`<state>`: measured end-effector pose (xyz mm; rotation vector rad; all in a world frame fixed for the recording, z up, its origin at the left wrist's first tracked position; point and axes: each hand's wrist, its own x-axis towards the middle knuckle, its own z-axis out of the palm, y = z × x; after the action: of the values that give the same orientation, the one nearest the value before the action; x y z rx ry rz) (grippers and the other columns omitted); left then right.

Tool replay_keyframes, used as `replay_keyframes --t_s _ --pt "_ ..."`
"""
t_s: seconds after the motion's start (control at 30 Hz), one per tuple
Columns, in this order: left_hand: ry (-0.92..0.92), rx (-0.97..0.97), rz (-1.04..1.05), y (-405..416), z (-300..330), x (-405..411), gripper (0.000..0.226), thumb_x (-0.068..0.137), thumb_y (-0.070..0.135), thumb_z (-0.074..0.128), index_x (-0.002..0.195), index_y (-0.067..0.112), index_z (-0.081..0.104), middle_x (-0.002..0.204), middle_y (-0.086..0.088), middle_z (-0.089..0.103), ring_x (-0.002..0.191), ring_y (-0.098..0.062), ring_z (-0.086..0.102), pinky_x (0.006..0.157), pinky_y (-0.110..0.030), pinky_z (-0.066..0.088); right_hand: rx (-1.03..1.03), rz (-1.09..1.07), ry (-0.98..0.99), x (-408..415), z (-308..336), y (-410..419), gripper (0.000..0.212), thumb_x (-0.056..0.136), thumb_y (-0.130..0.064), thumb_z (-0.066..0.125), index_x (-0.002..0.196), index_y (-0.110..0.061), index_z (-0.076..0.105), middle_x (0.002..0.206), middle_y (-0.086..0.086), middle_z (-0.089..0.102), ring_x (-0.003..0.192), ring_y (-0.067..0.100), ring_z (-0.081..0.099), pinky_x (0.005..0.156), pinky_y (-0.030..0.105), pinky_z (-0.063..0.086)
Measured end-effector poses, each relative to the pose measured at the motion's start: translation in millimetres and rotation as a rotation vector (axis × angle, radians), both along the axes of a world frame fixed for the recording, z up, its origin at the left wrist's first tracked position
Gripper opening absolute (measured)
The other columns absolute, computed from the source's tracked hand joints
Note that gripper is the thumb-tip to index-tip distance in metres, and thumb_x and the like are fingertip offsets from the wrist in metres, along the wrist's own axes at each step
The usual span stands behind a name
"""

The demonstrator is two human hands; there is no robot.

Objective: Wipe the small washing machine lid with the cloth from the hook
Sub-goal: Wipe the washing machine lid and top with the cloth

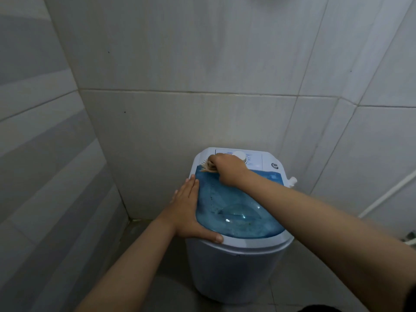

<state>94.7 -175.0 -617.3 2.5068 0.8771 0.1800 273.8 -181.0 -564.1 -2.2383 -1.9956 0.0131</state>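
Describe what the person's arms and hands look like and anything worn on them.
Both forearms are bare, with no sleeves, gloves, watch or rings visible. The left hand and the right hand are bare too, with short, unpainted nails.

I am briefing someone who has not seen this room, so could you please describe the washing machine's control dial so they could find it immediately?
Find the small white washing machine against the tiled wall. Behind its translucent blue lid runs a pale control panel. The dial is the round white knob there, just beyond the right hand; nothing else on the panel stands raised.
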Motion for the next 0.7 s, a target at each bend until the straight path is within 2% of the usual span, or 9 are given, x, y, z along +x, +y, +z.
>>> replay_keyframes --t_s 0.1,0.2,0.3,0.37,0.57,0.7 --pt "0.003 0.016 0.000 2 0 0 0.159 0.030 0.087 0.062 0.147 0.018 -0.021 0.155 0.006 -0.027 0.141 -0.009 -0.025 0.115 -0.038 -0.012 0.013 0.034 -0.046 -7 -4 9 0.034 0.081 0.006 0.044 0.112 -0.007 0.052 0.119 0.014 0.059 0.108 0.035 0.057 0.071 0.035 0.037" --pt "-0.036 0.020 -0.014 4 -1 0 0.156 0.029 0.087 0.065 0.149 0.023 -0.013 0.159 0.005 -0.018 0.144 -0.011 -0.018 0.118 -0.045 -0.005 -0.001 0.105 -0.043 -8 -8 -7 0.043 0.079 0.006 0.045 0.119 -0.009 0.051 0.121 0.012 0.058 0.109 0.034 0.056 0.072 0.036 0.039" --pt "0.004 0.027 -0.013 4 -2 0 0.160 0.027 0.089 0.061 0.149 0.018 -0.013 0.157 0.002 -0.023 0.143 -0.011 -0.021 0.117 -0.039 -0.008 -0.005 0.208 -0.021 -9 -13 -37 0.056 0.077 0.004 0.050 0.130 -0.016 0.049 0.128 0.006 0.057 0.116 0.028 0.053 0.086 0.038 0.045" --pt "0.041 0.032 -0.006 4 -1 -1 0.162 0.025 0.092 0.055 0.148 0.013 -0.016 0.156 0.001 -0.027 0.142 -0.012 -0.023 0.116 -0.039 -0.009 -0.005 0.267 -0.005 -10 -15 -55 0.060 0.076 0.003 0.053 0.131 -0.020 0.050 0.128 0.003 0.059 0.117 0.025 0.054 0.089 0.038 0.048" --pt "0.061 0.023 -0.006 2 -1 -1 0.158 0.034 0.088 0.062 0.147 0.014 -0.019 0.155 0.001 -0.029 0.142 -0.013 -0.023 0.116 -0.040 -0.010 -0.111 0.349 0.018 -11 -9 -89 0.059 0.076 -0.001 0.059 0.128 -0.027 0.053 0.125 -0.003 0.061 0.113 0.020 0.057 0.087 0.041 0.052" --pt "0.072 0.036 -0.005 0 2 -1 0.159 0.032 0.090 0.059 0.147 0.013 -0.020 0.155 0.000 -0.029 0.143 -0.013 -0.022 0.114 -0.039 -0.011 -0.183 0.392 0.015 -11 -2 -103 0.058 0.076 -0.001 0.057 0.127 -0.027 0.053 0.124 -0.005 0.060 0.111 0.019 0.057 0.084 0.032 0.049"
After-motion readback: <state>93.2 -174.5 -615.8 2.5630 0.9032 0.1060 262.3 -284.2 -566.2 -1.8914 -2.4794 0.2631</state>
